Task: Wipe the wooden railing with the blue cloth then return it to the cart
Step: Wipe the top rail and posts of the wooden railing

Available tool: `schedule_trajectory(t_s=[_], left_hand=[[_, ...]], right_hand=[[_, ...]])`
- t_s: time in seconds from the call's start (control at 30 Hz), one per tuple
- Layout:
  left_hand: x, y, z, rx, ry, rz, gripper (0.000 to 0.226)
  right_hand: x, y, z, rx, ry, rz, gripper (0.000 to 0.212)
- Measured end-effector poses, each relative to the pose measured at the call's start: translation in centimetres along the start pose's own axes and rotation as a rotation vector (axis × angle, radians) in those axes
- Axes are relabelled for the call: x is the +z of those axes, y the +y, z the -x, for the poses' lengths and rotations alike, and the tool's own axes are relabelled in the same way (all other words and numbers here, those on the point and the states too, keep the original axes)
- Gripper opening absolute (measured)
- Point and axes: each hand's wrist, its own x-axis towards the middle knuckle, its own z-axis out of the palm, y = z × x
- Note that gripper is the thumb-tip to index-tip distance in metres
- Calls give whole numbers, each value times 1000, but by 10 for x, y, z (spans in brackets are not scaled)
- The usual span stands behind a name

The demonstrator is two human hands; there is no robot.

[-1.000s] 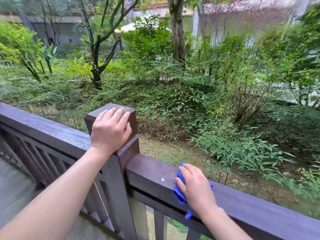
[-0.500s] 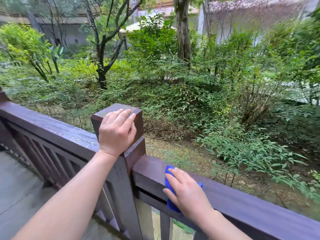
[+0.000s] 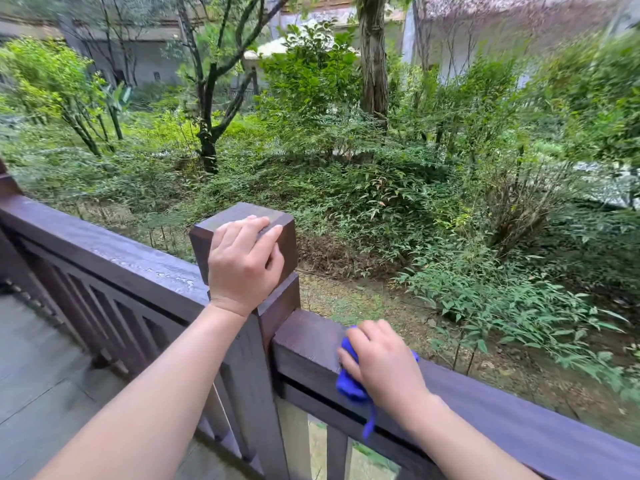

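The left hand (image 3: 244, 261) lies over the post (image 3: 235, 214), fingers together and flat on its top. The right hand (image 3: 384, 362), fingers curled, clutches the bunched blue cloth (image 3: 348, 388) against the wooden railing (image 3: 308, 344) beside the post.

The dark wooden railing (image 3: 519, 420) stands on a grey plank floor (image 3: 41, 375), its top rails meeting at a square post (image 3: 221, 220). The left grip (image 3: 244, 261) rests on the post's cap. Just right of the post, the bunched blue cloth (image 3: 349, 386) lies on the rail under the right grip (image 3: 384, 362), one end dangling.
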Motion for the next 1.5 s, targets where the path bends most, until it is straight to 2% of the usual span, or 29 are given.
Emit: schedule_trajectory(t_s=[0.13,0.23,0.33,0.37,0.43,0.5,0.53,0.67,0.8,0.93,1.03,1.13,1.23,1.4,1.5], left_hand=[[0,3,0,-22,8,8,20],[-2,2,-1,-12,-3,17,21],[-3,0,0,3,-17,27,21],[-3,0,-1,8,-20,31,21],[-4,0,-2,4,-16,36,22],[-4,2,-2,-4,-8,48,22],[-4,3,-2,-6,-4,54,22],[-3,-1,-1,5,9,78,22],[-2,-4,0,18,13,101,22],[-1,-4,1,15,19,110,22],[0,-2,0,-1,16,84,22],[0,-1,1,-3,19,83,22],[0,-3,0,-1,7,68,22],[-1,-1,0,-7,-26,44,24],[-1,-1,1,-13,-37,25,24]], right_hand=[[8,-35,-48,234,-77,55,25],[20,-61,-47,103,-107,24,28],[19,-39,-26,-55,-55,56,29],[17,-26,-23,-13,-45,73,28],[12,-6,-27,203,-31,114,27],[13,-11,-40,398,-48,129,28],[17,-22,-46,425,-69,118,28],[36,-72,-52,226,-124,11,37],[20,-47,-25,86,-87,-23,32],[6,-9,4,225,31,18,19],[8,-20,0,331,33,96,19],[10,-31,1,210,17,101,20],[3,-4,10,100,-35,48,27],[-6,3,16,323,12,29,23],[-4,-19,9,350,-14,67,19]])
